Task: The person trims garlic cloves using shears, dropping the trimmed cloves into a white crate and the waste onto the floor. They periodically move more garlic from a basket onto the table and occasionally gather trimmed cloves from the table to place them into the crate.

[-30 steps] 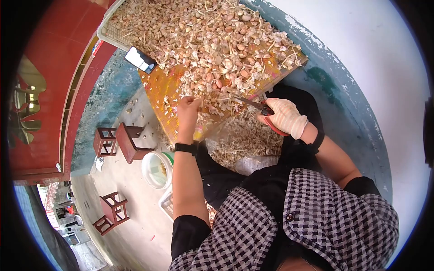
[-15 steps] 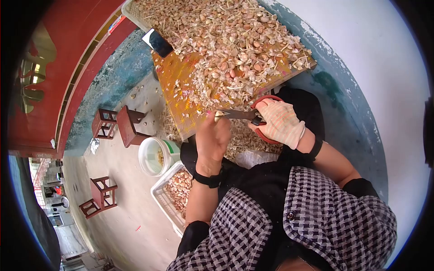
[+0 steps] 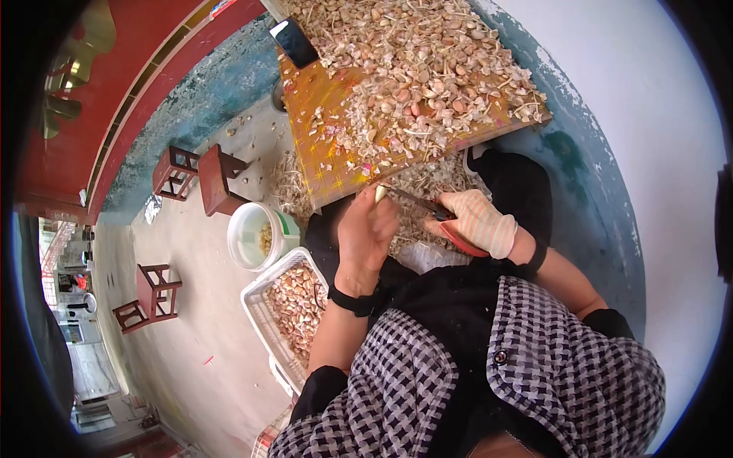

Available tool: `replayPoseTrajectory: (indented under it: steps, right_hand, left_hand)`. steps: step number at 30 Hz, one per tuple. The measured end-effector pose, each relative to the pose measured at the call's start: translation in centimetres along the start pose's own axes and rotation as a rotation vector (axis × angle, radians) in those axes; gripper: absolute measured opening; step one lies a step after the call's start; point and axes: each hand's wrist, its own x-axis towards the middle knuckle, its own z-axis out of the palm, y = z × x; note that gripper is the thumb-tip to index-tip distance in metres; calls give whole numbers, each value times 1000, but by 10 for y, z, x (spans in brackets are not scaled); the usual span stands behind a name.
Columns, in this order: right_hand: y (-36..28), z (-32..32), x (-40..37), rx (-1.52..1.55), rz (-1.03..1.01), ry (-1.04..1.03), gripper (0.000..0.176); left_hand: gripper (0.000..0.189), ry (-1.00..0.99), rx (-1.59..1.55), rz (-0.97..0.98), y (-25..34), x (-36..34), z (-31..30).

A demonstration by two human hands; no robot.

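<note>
Between the thumb and fingers of my left hand [image 3: 366,235] is a pale garlic clove [image 3: 380,194], pinched upright. My right hand [image 3: 481,223], in a striped knit glove, grips red-handled scissors [image 3: 416,201]. Their blades point left, and the tips come right beside the clove. Both hands are just in front of the near edge of a yellow-patterned board [image 3: 336,182]. A large heap of garlic cloves and dry skins [image 3: 416,84] covers much of this board.
A white basket of garlic cloves [image 3: 294,305] stands on the left by my arm, below a white bucket [image 3: 256,237] with some pale pieces inside. A phone [image 3: 295,43] lies at the board's far left corner. Small dark red stools [image 3: 221,179] stand on the floor.
The scissors' handles have come together and the blades now slope up to the left. More of the pale clove shows in my left hand. My view has shifted slightly.
</note>
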Motion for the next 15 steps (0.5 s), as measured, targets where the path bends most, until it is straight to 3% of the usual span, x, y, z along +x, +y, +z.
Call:
replayPoseTrajectory:
  steps: [2,5,7,9,10,11,13,15]
  right_hand:
    - [5,7,1,152,25,-87,42]
    - [-24,-1,0,559,336,-218,36]
    - [-19,8,6,528,267,-249,40]
    - [-21,6,12,465,215,-332,41]
    - [-11,10,12,481,97,-316,41]
    - [0,15,12,497,-20,-299,40]
    - [2,17,13,664,253,-368,38]
    - [5,25,11,703,208,-337,37]
  left_hand:
    - [19,20,-25,12,1,-4,-4]
    - [23,3,-115,19,7,-10,-16]
    - [26,-106,-230,31,13,-18,-34]
    - [26,-18,-254,137,22,-28,-44]
    - [27,24,-268,189,27,-33,-49]
    - [29,-76,-271,246,31,-36,-72]
    - [29,59,-271,355,43,-53,-76]
    - [28,155,-298,444,51,-67,-96]
